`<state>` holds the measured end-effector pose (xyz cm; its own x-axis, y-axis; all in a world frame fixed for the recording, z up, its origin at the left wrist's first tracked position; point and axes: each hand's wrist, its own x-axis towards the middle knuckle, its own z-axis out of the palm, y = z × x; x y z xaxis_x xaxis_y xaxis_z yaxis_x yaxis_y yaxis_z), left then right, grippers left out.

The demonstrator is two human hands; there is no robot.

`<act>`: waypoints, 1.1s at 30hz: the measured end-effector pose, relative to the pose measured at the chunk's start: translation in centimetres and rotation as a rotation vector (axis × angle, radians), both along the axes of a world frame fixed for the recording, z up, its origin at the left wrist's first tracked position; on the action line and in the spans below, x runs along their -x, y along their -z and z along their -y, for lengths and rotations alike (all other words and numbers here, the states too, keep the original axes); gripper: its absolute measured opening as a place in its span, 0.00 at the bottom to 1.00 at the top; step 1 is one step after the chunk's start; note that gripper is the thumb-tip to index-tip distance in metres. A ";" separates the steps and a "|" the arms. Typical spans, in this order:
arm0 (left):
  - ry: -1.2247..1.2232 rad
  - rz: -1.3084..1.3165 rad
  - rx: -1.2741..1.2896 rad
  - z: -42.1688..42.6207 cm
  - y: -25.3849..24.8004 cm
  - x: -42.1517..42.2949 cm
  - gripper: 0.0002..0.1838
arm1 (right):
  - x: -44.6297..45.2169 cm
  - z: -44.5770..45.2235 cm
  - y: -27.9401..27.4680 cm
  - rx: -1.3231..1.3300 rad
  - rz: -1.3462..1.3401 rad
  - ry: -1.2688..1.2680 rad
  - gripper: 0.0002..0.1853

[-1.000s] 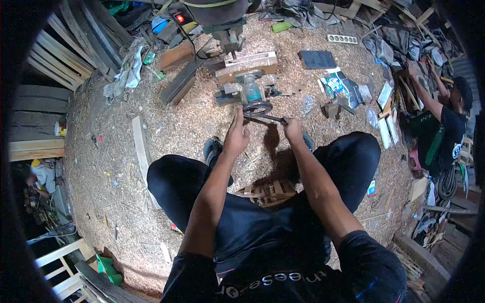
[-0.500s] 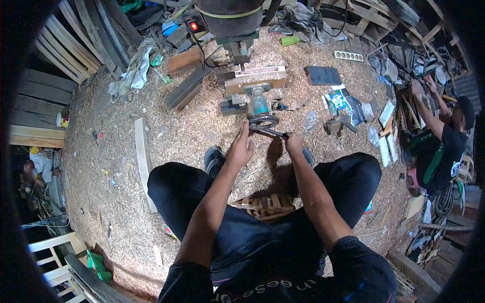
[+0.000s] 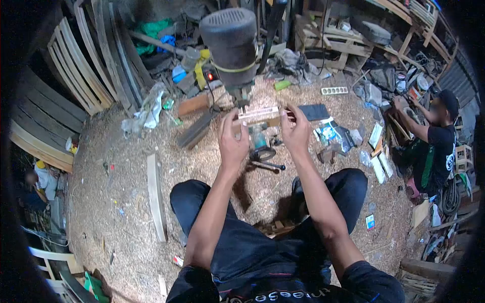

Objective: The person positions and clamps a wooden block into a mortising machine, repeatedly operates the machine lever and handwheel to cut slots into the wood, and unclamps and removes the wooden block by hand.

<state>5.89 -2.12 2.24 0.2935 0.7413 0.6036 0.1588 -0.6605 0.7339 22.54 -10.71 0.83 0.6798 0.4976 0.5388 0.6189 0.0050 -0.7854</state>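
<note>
A light wooden block [image 3: 258, 116] lies across the vise under a drill machine with a dark motor housing [image 3: 230, 43]. My left hand [image 3: 233, 139] is at the block's left end, its fingers bent around that end. At the right end, my right hand [image 3: 296, 131] has its fingers and thumb closed on the wood. Nearer to me, below the block, is the vise's dark handwheel [image 3: 262, 154] and a black-tipped lever [image 3: 272, 165], neither touched by a hand. The drill bit's tip is partly hidden near my left fingertips.
Wood shavings cover the ground [image 3: 202, 161]. Dark timber [image 3: 196, 130] and a reddish block [image 3: 193, 105] lie left of the machine; a dark slab [image 3: 314, 112] lies right. A long pale board [image 3: 156, 197] rests on the left. Another person [image 3: 437, 134] works at the far right, one more [image 3: 44, 181] far left.
Both hands have left the handwheel and lever and moved forward to the two ends of the wooden block. The lever has turned, and the camera view has tipped upward.
</note>
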 end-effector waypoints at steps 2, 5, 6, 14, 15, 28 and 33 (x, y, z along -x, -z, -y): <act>-0.003 0.064 0.019 0.5 -5.1 -0.3 0.22 | 1.1 -0.2 -5.8 -0.136 0.039 -0.042 0.17; -0.035 0.133 -0.150 -1.2 -8.7 -1.4 0.22 | 1.1 -1.2 -11.3 -0.241 0.074 -0.076 0.18; -0.061 0.135 -0.202 -1.3 -10.5 -1.6 0.17 | 1.3 -1.5 -13.3 -0.278 0.051 -0.101 0.17; -0.050 0.272 -0.323 -3.6 -18.8 -4.3 0.16 | -2.7 -10.8 -25.4 -0.490 0.143 -0.022 0.21; -0.043 0.271 -0.317 -3.8 -18.9 -4.4 0.16 | -3.5 -11.7 -26.0 -0.371 0.019 -0.118 0.21; -0.039 0.077 -0.121 -2.5 -9.4 0.3 0.16 | -1.7 -0.9 -17.7 0.083 -0.711 -0.498 0.33; -0.067 -0.067 0.005 -2.2 -1.9 3.4 0.15 | -0.8 -1.9 -16.6 0.641 0.164 -0.086 0.29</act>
